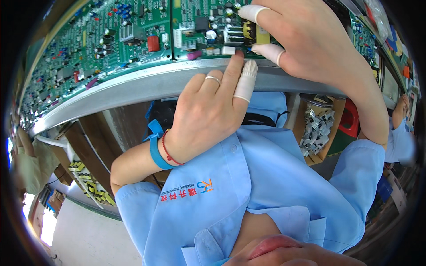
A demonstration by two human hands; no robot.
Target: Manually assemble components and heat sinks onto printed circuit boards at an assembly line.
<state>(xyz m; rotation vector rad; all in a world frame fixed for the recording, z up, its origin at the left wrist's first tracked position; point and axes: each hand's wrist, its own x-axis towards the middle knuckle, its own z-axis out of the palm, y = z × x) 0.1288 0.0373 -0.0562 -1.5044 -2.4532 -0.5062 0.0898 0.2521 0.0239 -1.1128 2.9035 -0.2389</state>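
Note:
My right hand (306, 48) reaches over a green circuit board (191, 13) from the right. White finger cots cover its thumb and index finger, which sit on either side of a yellow-and-black transformer (262, 36). Part of the transformer is hidden behind the hand. Below it, my left hand (206, 108) lies over the front rail with some fingers stretched out and others bent. One outstretched fingertip meets the board's front edge beside a small white block component (228, 50). Another finger of this hand wears a white cot. The left hand holds nothing I can see.
A grey metal rail (133, 80) runs along the front of the boards. Another populated green board (102, 40) lies at left. Below the rail, a cardboard box (317, 157) holds small metal parts, with a red object (349, 117) beside it. Other people are at both sides.

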